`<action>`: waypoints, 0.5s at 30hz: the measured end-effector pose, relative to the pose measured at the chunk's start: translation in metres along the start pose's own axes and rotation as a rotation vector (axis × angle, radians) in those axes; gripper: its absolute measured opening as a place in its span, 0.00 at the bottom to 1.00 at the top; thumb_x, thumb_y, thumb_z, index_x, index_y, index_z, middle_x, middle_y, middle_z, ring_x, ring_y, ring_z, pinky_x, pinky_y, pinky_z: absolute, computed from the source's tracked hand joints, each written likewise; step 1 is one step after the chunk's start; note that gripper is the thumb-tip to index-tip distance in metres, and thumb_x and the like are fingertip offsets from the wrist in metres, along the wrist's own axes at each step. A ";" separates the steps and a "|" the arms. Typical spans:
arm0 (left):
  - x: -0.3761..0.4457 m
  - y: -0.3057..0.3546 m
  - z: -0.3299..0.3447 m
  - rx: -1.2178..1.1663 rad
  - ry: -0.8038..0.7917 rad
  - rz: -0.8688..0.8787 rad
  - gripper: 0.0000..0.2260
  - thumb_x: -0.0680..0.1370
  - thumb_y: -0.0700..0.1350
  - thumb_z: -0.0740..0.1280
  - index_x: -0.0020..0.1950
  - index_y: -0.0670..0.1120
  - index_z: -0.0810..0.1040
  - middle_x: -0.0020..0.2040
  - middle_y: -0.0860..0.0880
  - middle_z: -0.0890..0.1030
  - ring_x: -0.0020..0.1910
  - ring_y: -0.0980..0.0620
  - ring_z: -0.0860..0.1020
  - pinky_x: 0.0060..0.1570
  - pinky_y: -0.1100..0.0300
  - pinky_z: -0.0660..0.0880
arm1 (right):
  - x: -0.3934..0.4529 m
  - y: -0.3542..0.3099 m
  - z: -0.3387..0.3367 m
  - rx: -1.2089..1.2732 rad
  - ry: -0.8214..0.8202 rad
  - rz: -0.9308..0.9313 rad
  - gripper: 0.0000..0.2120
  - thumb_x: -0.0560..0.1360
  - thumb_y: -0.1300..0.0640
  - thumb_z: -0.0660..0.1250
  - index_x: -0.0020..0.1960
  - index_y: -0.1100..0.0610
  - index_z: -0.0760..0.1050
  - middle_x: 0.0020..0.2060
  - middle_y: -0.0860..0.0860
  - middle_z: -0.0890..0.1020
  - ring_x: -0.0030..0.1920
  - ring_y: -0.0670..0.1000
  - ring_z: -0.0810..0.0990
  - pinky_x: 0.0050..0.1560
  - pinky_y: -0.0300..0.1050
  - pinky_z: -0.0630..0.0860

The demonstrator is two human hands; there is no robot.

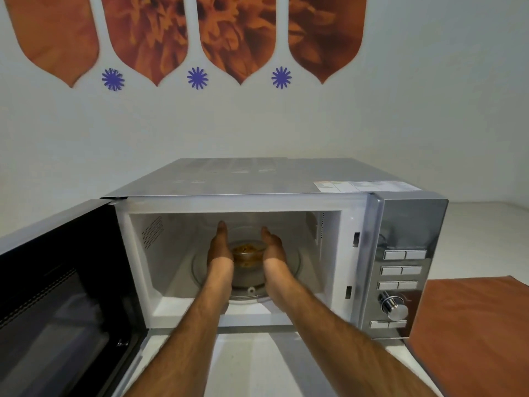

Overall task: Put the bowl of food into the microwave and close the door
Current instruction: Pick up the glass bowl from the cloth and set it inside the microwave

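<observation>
A silver microwave (406,224) stands on the counter with its door (65,282) swung wide open to the left. Inside, a clear glass bowl of yellowish food (248,252) sits over the middle of the glass turntable (292,270). Both my forearms reach into the cavity. My left hand (219,245) presses against the bowl's left side and my right hand (272,246) against its right side, fingers stretched forward past it. The bowl's lower part is hidden between my palms.
The control panel with buttons and a chrome knob (393,306) is on the microwave's right. An orange-brown mat (472,325) lies on the white counter (257,365) to the right. A wall with orange decorations (237,38) rises behind.
</observation>
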State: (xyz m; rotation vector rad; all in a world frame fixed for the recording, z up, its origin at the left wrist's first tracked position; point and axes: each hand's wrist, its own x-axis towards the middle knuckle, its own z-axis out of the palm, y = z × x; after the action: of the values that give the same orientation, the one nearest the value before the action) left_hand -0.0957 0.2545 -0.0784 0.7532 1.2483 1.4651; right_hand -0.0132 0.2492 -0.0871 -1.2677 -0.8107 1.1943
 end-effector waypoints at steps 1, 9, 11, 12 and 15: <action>0.003 -0.001 0.000 0.000 -0.001 0.010 0.34 0.80 0.67 0.55 0.80 0.47 0.63 0.79 0.43 0.66 0.75 0.41 0.68 0.73 0.47 0.65 | 0.012 0.007 0.002 0.010 0.008 0.000 0.43 0.59 0.26 0.57 0.66 0.49 0.72 0.60 0.56 0.81 0.57 0.59 0.81 0.62 0.58 0.77; 0.016 -0.009 -0.004 0.004 -0.025 0.067 0.35 0.80 0.68 0.55 0.80 0.48 0.63 0.78 0.44 0.68 0.74 0.42 0.69 0.72 0.48 0.67 | 0.014 0.005 0.008 0.062 -0.025 -0.051 0.37 0.68 0.33 0.60 0.70 0.54 0.69 0.64 0.59 0.78 0.62 0.60 0.78 0.66 0.58 0.74; 0.017 -0.009 -0.005 0.017 -0.034 0.077 0.35 0.79 0.68 0.55 0.80 0.48 0.63 0.78 0.44 0.68 0.74 0.42 0.69 0.72 0.48 0.66 | 0.012 0.003 0.008 0.054 -0.031 -0.052 0.36 0.70 0.35 0.60 0.72 0.54 0.67 0.65 0.59 0.77 0.62 0.60 0.77 0.66 0.58 0.74; 0.017 -0.008 -0.006 0.022 -0.041 0.078 0.36 0.79 0.69 0.54 0.80 0.48 0.63 0.78 0.44 0.68 0.74 0.42 0.69 0.73 0.48 0.66 | 0.008 0.000 0.007 0.041 -0.031 -0.049 0.36 0.71 0.35 0.59 0.72 0.54 0.66 0.65 0.58 0.77 0.63 0.60 0.77 0.66 0.58 0.74; 0.015 -0.006 -0.007 0.047 -0.059 0.091 0.36 0.79 0.70 0.53 0.80 0.48 0.64 0.78 0.44 0.69 0.73 0.43 0.71 0.71 0.50 0.68 | 0.006 -0.004 0.005 -0.001 -0.034 -0.062 0.29 0.79 0.39 0.58 0.74 0.55 0.64 0.68 0.58 0.75 0.65 0.60 0.76 0.67 0.58 0.72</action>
State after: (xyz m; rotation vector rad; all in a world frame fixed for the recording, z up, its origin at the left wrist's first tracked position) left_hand -0.1050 0.2660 -0.0884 0.8890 1.2211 1.4800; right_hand -0.0152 0.2570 -0.0833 -1.2172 -0.8691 1.1685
